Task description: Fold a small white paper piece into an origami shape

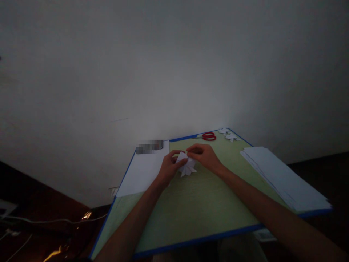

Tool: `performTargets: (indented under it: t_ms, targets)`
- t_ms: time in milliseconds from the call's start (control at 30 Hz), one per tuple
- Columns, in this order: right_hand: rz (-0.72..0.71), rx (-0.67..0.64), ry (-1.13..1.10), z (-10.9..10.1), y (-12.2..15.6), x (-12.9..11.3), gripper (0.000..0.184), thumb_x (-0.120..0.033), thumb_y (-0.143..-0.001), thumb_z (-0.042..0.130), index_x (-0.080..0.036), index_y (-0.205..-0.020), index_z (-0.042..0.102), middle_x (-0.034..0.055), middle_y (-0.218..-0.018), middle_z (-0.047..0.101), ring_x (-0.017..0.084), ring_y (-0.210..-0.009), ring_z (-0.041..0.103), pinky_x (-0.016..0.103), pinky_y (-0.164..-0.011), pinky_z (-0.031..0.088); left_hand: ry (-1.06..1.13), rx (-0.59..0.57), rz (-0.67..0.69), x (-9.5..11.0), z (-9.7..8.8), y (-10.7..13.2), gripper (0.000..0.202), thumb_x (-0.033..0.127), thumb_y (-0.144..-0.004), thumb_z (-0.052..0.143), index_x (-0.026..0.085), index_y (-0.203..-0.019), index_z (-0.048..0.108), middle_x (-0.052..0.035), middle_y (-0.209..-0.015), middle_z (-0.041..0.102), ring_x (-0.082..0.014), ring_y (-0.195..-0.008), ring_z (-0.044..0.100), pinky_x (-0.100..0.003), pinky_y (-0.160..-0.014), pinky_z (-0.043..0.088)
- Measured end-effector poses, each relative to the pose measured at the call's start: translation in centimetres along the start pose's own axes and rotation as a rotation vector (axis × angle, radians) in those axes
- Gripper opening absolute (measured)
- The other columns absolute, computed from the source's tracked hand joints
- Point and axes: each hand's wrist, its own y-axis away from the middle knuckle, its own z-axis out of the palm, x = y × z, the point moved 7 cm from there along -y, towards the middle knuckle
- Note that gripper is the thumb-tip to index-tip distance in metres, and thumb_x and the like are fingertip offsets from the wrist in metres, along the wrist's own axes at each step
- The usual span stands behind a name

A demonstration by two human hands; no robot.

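Observation:
Just above the middle of the green table, a white folded paper figure (187, 169) with pointed flaps is held between both hands. My left hand (171, 165) grips its left side, the thumb lying across the front of the paper. At its upper right, my right hand (203, 154) pinches the paper with thumb and fingertips. The flaps fan out below the fingers, towards me. Part of the figure is hidden behind the fingers.
Red-handled scissors (208, 136) lie at the table's far edge. Small folded paper pieces (231, 137) sit at the far right corner. A stack of white paper (283, 178) covers the right side, and a white sheet (143, 171) the left. The wall (174, 72) stands behind the table (201, 211).

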Motion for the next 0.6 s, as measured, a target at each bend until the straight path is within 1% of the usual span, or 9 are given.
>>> performTargets:
  t_ms: [133,233,333,433,533,600]
  targets:
    - [-0.003,0.01,0.004,-0.16,-0.08,-0.04,0.017,-0.029,-0.073,0.076,-0.019,-0.087,0.075,0.0055,-0.079,0.077,0.02,-0.073,0.073,0.033,-0.07,0.059,0.048,-0.025,0.005,0.08,0.22,0.05,0.049,0.038,-0.074,0.079,0.014,-0.113,0.063,-0.0094,-0.084,0.077,-0.0212,-0.071,0.072,-0.029,-0.065,0.053]
    - [-0.005,0.016,-0.002,-0.22,-0.14,0.05,0.016,-0.029,-0.073,0.075,-0.02,-0.087,0.075,0.0056,-0.08,0.077,0.02,-0.073,0.073,0.033,-0.069,0.059,0.071,-0.036,-0.014,0.02,0.32,0.13,0.052,0.034,-0.072,0.081,0.014,-0.117,0.062,-0.0088,-0.084,0.077,-0.0209,-0.072,0.072,-0.029,-0.067,0.054]
    - [-0.019,0.026,0.024,-0.29,-0.14,0.02,0.016,-0.028,-0.074,0.075,-0.02,-0.087,0.075,0.0058,-0.08,0.077,0.021,-0.074,0.074,0.033,-0.07,0.059,0.049,-0.029,-0.033,-0.18,0.26,0.1,0.056,0.032,-0.071,0.082,0.015,-0.119,0.061,-0.0082,-0.083,0.077,-0.0211,-0.07,0.072,-0.029,-0.064,0.053]
    - [-0.035,0.024,0.038,-0.28,-0.12,-0.13,0.016,-0.027,-0.074,0.075,-0.02,-0.088,0.075,0.0059,-0.08,0.077,0.02,-0.074,0.073,0.033,-0.071,0.059,0.032,-0.019,-0.037,-0.33,0.18,0.02,0.056,0.032,-0.07,0.082,0.014,-0.118,0.061,-0.0088,-0.083,0.076,-0.0218,-0.07,0.072,-0.03,-0.064,0.054]
    - [-0.037,0.013,0.054,-0.19,-0.09,-0.24,0.016,-0.028,-0.074,0.074,-0.019,-0.088,0.075,0.0058,-0.079,0.077,0.02,-0.073,0.072,0.032,-0.069,0.058,0.018,0.002,-0.034,-0.32,0.03,0.0,0.053,0.03,-0.069,0.082,0.013,-0.116,0.062,-0.009,-0.084,0.076,-0.0215,-0.072,0.072,-0.031,-0.067,0.055]
    - [-0.039,0.01,0.069,-0.15,-0.08,-0.32,0.016,-0.028,-0.075,0.074,-0.019,-0.088,0.075,0.0056,-0.078,0.077,0.019,-0.071,0.072,0.031,-0.068,0.057,-0.009,0.007,-0.028,-0.22,-0.03,-0.01,0.051,0.029,-0.07,0.081,0.013,-0.115,0.063,-0.0088,-0.083,0.076,-0.021,-0.071,0.072,-0.031,-0.066,0.055]
